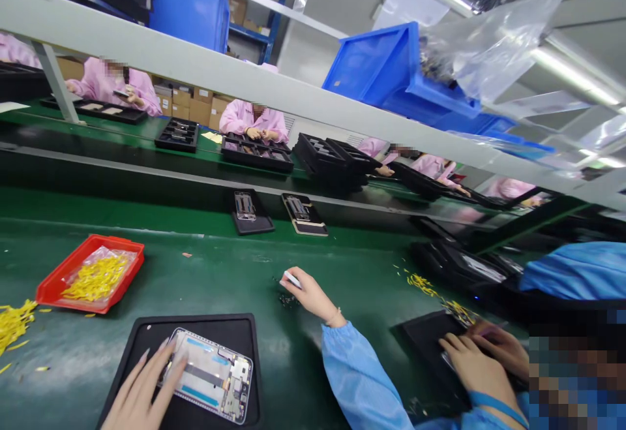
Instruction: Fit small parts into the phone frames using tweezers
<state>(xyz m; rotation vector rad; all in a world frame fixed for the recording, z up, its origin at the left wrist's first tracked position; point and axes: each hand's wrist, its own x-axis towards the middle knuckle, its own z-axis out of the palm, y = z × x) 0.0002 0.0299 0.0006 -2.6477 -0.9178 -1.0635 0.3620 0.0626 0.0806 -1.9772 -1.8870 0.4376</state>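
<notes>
My left hand (149, 381) lies with fingers stretched out on the left part of an open phone frame (212, 372). That frame shows blue strips, a dark flat cable and a circuit board at its right end. Beneath it is a black work mat (141, 332). Farther out, my right hand (310, 294), in a blue sleeve, pinches a small whitish piece (292, 278) whose kind I cannot make out. Tiny black parts (288, 301) lie on the green table just under those fingers.
A red tray (44, 293) holds a bag of yellow strips (100, 276); loose yellow strips (14, 322) lie beside it. Two more phone frames (244, 205) (297, 208) rest on pads at the back. At right, a co-worker's hands (482, 365) work over a black mat (425, 335). Blue bins (372, 68) stand overhead.
</notes>
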